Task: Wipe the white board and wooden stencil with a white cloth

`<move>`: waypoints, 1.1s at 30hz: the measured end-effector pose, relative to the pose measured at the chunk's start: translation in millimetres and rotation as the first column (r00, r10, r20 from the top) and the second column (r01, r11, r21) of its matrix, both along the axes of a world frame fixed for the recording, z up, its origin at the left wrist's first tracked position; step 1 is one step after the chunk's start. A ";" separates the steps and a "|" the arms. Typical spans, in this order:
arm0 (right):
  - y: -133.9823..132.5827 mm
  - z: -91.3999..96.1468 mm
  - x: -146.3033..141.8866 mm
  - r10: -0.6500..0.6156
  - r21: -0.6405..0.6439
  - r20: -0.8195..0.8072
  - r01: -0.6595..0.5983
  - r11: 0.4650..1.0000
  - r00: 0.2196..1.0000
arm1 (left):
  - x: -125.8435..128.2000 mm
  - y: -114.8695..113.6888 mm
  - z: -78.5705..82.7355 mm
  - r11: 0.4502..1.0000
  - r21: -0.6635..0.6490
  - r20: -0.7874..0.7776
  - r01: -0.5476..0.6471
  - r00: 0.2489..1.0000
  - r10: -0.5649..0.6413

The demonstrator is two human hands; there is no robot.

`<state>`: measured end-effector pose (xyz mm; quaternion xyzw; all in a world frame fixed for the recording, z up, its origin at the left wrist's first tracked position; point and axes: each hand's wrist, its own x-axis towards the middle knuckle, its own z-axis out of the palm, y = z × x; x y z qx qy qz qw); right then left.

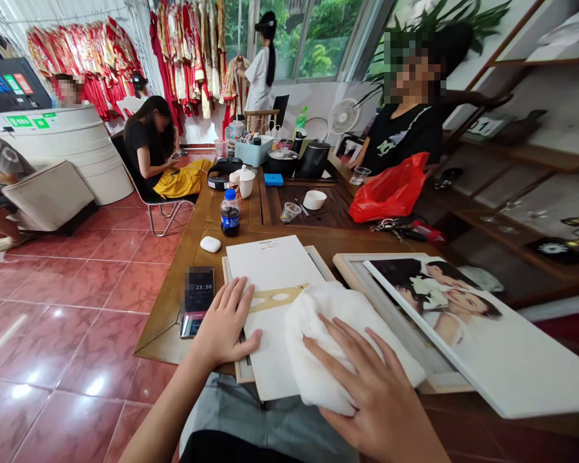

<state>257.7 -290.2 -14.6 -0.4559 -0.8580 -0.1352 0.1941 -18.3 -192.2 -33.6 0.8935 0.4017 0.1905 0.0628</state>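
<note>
A white panel (275,257) with a gold band (276,297) across it and small print at its far end lies on a light wooden frame (321,262) in front of me. My left hand (226,325) rests flat on the panel's left edge, fingers spread. My right hand (367,379) presses on a bunched white cloth (313,321), fingers bent over it. The cloth covers the panel's right side and part of a second frame (352,262). On that frame, a photo print (502,347) of people lies slantwise.
Left of the panel lie a phone (197,302) and a white earbud case (211,244). A dark drink bottle (230,213), a white bowl (314,199) and a red plastic bag (393,193) stand farther back. A person (400,135) sits at right; others are behind.
</note>
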 end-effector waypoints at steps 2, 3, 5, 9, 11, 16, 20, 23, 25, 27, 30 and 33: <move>-2.0 1.3 -12.1 0.042 -0.011 -0.016 -0.042 0.999 0.999 | -0.1 0.4 0.8 1.000 0.004 -0.007 -0.001 1.000 0.001; -2.6 1.5 -17.5 0.062 -0.019 -0.022 -0.062 0.998 0.998 | -0.1 0.5 1.5 1.000 0.006 -0.014 0.000 1.000 0.000; -2.6 0.9 -24.3 0.090 -0.037 -0.028 -0.091 0.995 0.996 | -0.2 0.5 3.0 1.000 0.014 -0.038 0.001 0.999 0.000; 1.9 -0.7 -18.3 0.093 -0.030 -0.028 -0.094 0.995 0.995 | 0.0 -0.3 5.6 0.999 0.032 -0.079 -0.016 0.997 0.019; 4.8 -0.6 -9.2 0.042 -0.010 -0.023 -0.042 0.999 0.999 | 0.3 -0.7 6.2 0.999 0.035 -0.086 -0.020 0.996 0.023; 6.6 1.3 0.6 -0.044 0.010 -0.034 0.044 0.999 0.998 | 0.9 -0.7 5.9 0.999 0.034 -0.081 -0.016 0.997 0.019; 1.8 2.9 -17.2 0.054 -0.026 -0.044 -0.055 0.998 0.998 | -0.1 0.3 4.5 0.999 0.033 -0.075 -0.017 0.997 0.019; -1.3 4.5 -30.8 0.155 -0.068 -0.040 -0.157 0.985 0.987 | -1.6 1.4 3.7 1.000 0.022 -0.090 0.009 0.996 -0.007; -1.4 5.6 -32.6 0.188 -0.072 -0.036 -0.190 0.979 0.982 | -2.2 1.7 3.7 1.000 0.011 -0.090 0.018 0.996 -0.017; 0.1 6.3 -27.5 0.169 -0.051 -0.039 -0.170 0.984 0.985 | -2.0 1.4 4.0 1.000 0.001 -0.080 0.010 0.997 -0.010; 3.4 6.3 -12.7 0.068 -0.016 -0.054 -0.069 0.998 0.996 | -0.7 0.3 4.9 1.000 -0.012 -0.064 -0.011 0.998 0.011; 5.8 6.1 -0.8 0.022 0.003 -0.055 -0.022 1.000 0.998 | 0.6 -0.5 5.4 1.000 -0.021 -0.059 -0.016 0.998 0.015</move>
